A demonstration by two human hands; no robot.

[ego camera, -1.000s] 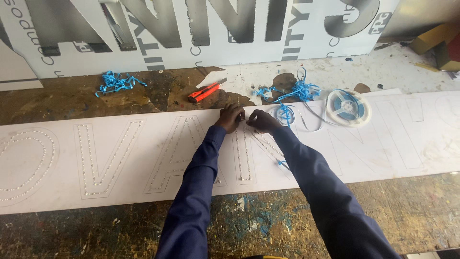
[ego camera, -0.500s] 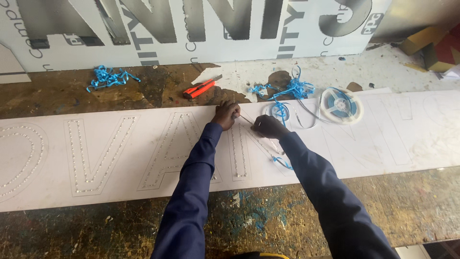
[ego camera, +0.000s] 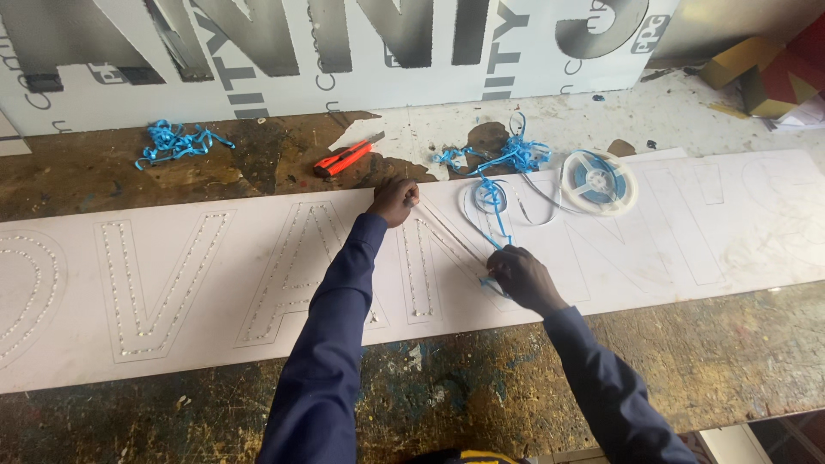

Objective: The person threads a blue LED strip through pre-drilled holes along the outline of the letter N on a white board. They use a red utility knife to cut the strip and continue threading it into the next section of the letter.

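Since the earlier frames the right hand (ego camera: 522,279) has drawn away from the left hand (ego camera: 394,201), down toward the near edge of the long white sign panel (ego camera: 206,283). Its fingers pinch a thin strip (ego camera: 451,236) with blue backing, stretched diagonally between both hands. Left fingers press the strip's end at the panel's far edge. A reel (ego camera: 599,180) lies nearby, an orange knife (ego camera: 342,159) on the counter (ego camera: 447,387).

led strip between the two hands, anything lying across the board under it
Nothing visible. The thin strip runs from the left hand to the right hand over bare white board; the reel and blue backing sit aside.
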